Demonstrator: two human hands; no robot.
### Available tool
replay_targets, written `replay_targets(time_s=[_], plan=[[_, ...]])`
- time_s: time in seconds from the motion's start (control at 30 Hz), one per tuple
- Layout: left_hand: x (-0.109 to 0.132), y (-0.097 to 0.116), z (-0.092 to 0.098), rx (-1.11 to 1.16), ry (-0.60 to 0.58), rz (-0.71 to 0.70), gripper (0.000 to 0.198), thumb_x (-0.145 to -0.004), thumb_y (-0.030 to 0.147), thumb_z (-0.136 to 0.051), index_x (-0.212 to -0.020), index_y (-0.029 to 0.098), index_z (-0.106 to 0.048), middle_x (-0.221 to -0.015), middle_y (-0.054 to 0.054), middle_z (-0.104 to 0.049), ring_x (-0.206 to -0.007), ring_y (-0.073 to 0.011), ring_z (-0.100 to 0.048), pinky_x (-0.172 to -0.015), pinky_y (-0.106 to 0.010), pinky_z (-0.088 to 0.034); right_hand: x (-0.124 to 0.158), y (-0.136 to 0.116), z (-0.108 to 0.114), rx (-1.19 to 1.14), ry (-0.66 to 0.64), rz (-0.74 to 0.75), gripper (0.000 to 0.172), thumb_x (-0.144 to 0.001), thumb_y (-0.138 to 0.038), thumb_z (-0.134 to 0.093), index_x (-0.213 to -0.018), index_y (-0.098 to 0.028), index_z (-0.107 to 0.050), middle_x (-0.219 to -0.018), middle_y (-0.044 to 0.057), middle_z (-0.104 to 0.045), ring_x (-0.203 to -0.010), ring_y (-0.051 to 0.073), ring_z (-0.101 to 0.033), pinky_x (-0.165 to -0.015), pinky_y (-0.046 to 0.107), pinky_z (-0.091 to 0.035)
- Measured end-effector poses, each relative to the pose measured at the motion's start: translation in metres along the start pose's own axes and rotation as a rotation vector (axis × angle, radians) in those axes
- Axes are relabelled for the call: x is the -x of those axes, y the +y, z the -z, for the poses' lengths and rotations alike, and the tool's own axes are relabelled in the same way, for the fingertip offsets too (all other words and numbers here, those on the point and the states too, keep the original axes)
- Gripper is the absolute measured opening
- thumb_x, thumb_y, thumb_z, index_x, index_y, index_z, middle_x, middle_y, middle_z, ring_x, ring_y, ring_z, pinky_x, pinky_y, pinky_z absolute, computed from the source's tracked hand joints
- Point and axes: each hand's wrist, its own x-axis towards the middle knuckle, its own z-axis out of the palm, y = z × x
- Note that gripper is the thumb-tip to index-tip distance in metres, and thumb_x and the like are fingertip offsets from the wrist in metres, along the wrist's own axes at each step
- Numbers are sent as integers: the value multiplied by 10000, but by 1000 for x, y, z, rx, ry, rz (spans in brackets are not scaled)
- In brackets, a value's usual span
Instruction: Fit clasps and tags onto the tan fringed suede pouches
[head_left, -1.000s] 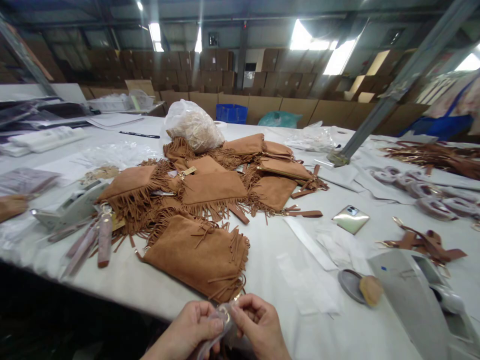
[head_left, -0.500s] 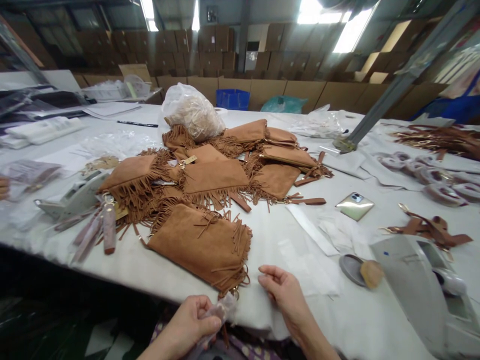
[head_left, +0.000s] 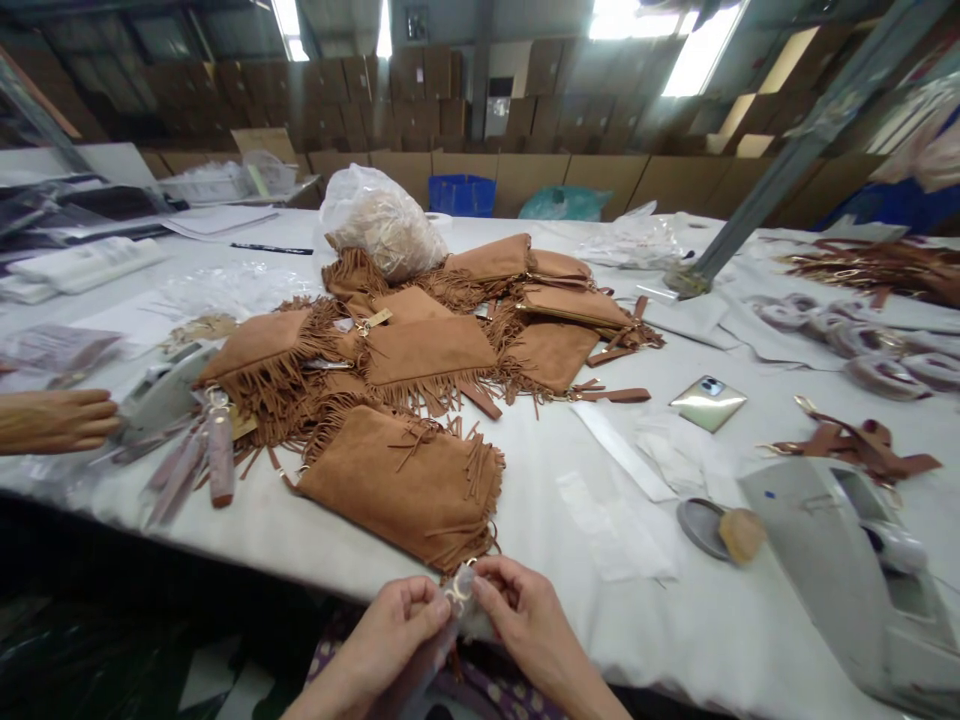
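Near the table's front edge, my left hand [head_left: 394,640] is closed round a strap in clear plastic wrap [head_left: 459,592], with gold-coloured hardware showing through its upper end. My right hand [head_left: 529,625] pinches at that same end from the other side, thumb and forefinger close to the gold rings. Just beyond the fingers lies a brown suede fringed bag [head_left: 397,485], its near corner almost touching them. Whether the strap's clasp is hooked to the bag's ring cannot be made out. The lower part of the strap hangs toward my lap.
Several more fringed bags [head_left: 431,355] are heaped behind. Wrapped straps [head_left: 220,455] hang from a bag at left, near another person's hand [head_left: 64,420]. To the right are a phone [head_left: 709,403], a tape dispenser [head_left: 817,560], brown straps [head_left: 862,448] and a slanted metal post [head_left: 795,160].
My right hand has moved left and down from the open table to the wrapped strap and pinches it. The other person's hand has come further into view at left.
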Motion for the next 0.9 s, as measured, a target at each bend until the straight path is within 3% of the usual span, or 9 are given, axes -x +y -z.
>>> replay_targets(time_s=[0.2, 0.33, 0.5, 0.6, 0.67, 0.8, 0.9], plan=[[-7, -1, -5, -136, 95, -84, 449, -709, 576, -612, -649, 135, -556, -512, 14, -520, -461, -107, -427, -474, -228, -313, -6, -2, 1, 137, 24, -34, 257, -810, -353, -550, -710, -154, -678, -661, 26, -656, -630, 156, -557, -569, 242, -394], [-8, -2, -8, -162, 207, -97, 410, -667, 523, -656, -635, 117, -605, -529, 2, -550, -486, -108, -439, -486, -221, -310, -13, 3, 1, 84, 57, -87, 220, -756, -340, -593, -676, -148, -665, -634, 24, -646, -596, 143, -547, -537, 229, -392], [-3, -7, -2, 13, 241, 20, 375, -647, 488, -689, -641, 137, -559, -502, -3, -563, -440, -106, -443, -462, -217, -298, -7, 14, 0, -83, 243, -310, 372, -768, -515, -541, -683, -159, -611, -482, -17, -548, -387, 101, -468, -390, 214, -336], [3, -10, 1, 92, 198, 32, 364, -695, 495, -649, -663, 154, -526, -519, 1, -562, -443, -110, -448, -462, -220, -313, 6, 20, -11, -157, 55, -440, 500, -728, -649, -535, -622, -161, -567, -408, -30, -504, -297, 77, -409, -329, 199, -264], [6, -9, 0, 21, 193, -9, 357, -727, 491, -619, -658, 155, -520, -536, 3, -554, -467, -108, -442, -477, -221, -322, 10, 19, -21, -256, -66, -455, 516, -704, -669, -561, -587, -166, -538, -365, -48, -466, -275, 60, -368, -323, 188, -236], [11, -1, -2, -385, 318, -183, 353, -808, 441, -549, -604, 155, -526, -535, 14, -508, -516, -106, -419, -496, -215, -308, 3, 10, -37, -450, -50, -380, 486, -693, -627, -620, -576, -169, -504, -350, -80, -413, -288, 33, -305, -339, 178, -206], [11, 3, -1, -423, 331, -215, 378, -836, 458, -510, -605, 159, -515, -544, 17, -497, -528, -109, -446, -498, -208, -325, -3, 6, -41, -476, -22, -352, 486, -684, -615, -640, -566, -167, -495, -357, -76, -413, -306, 36, -310, -346, 183, -199]])
